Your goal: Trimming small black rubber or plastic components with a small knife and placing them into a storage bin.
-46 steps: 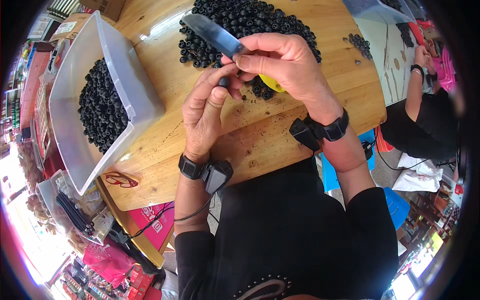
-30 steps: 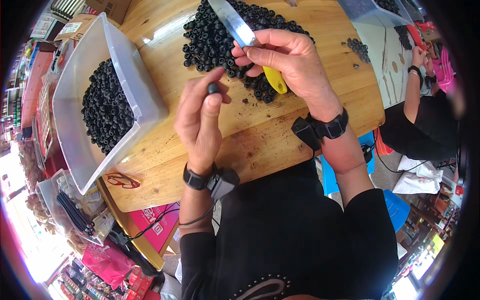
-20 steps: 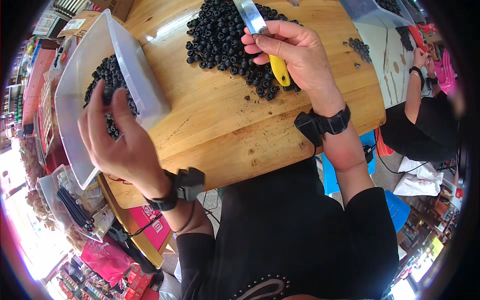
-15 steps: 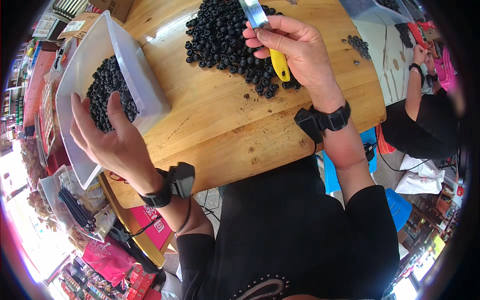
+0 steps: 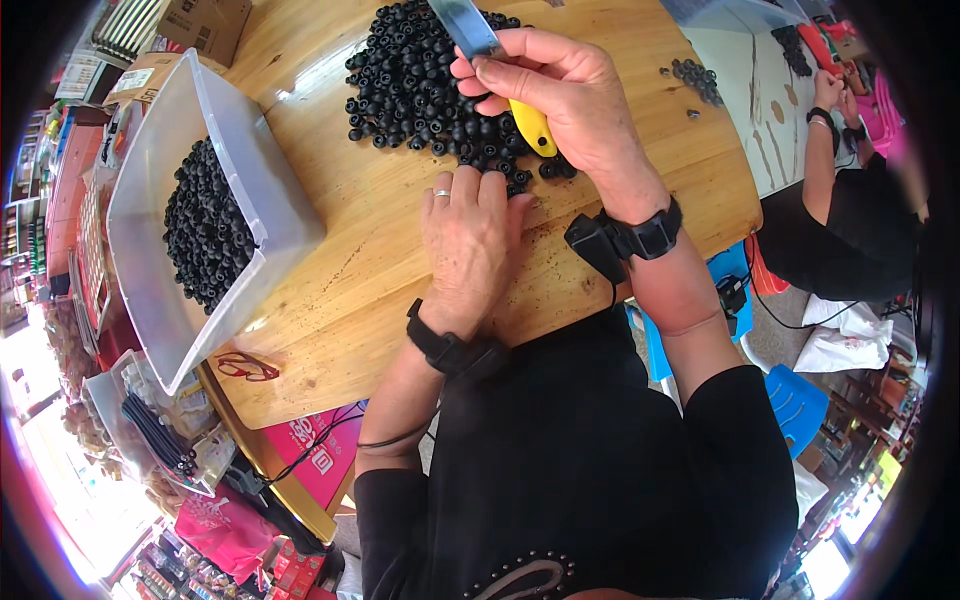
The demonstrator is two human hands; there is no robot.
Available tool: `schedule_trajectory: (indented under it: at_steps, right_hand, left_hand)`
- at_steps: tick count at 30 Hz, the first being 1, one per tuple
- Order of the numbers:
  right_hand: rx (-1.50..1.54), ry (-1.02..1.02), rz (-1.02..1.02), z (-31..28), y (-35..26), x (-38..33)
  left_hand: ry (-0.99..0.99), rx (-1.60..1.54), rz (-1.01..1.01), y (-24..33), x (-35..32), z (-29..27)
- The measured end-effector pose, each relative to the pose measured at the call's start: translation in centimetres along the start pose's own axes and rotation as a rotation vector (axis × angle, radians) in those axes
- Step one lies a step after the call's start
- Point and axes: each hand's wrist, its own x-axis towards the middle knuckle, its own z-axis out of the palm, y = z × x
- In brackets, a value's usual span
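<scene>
A large heap of small black ring-like parts, each with a hole, lies on the wooden table. My right hand is closed around a knife with a yellow handle and a flat metal blade. The blade points away to the left, over the heap. At the heap's near edge rests my left hand, palm down, its fingers bent toward the nearest parts and its thumb apart. Its fingertips are partly hidden, and I see nothing held in it.
A clear plastic bin with more black parts stands on the left. Red-framed glasses lie near the table's front left corner. At the right, a co-worker's arms reach over a white surface with another group of dark parts.
My left hand has moved from over the bin rightward to the heap's near edge. My right hand keeps the knife; the whole view has shifted a little.
</scene>
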Motion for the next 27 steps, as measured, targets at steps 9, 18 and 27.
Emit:
schedule_trajectory:
  at_steps: [9, 18, 27]
  right_hand:
    - [0.026, 0.016, -0.009, -0.2, -0.4, 0.0]
    - [-0.113, -0.051, 0.061, 0.6, -0.5, -0.4]
    - [-0.289, -0.191, 0.096, 1.7, 0.8, -1.0]
  left_hand:
    - [0.024, -0.016, -0.026, -0.9, 0.3, 0.5]
    - [0.265, -1.36, -0.536, -3.1, 1.3, -1.4]
    - [0.383, -1.493, -0.417, -4.0, 1.0, -1.3]
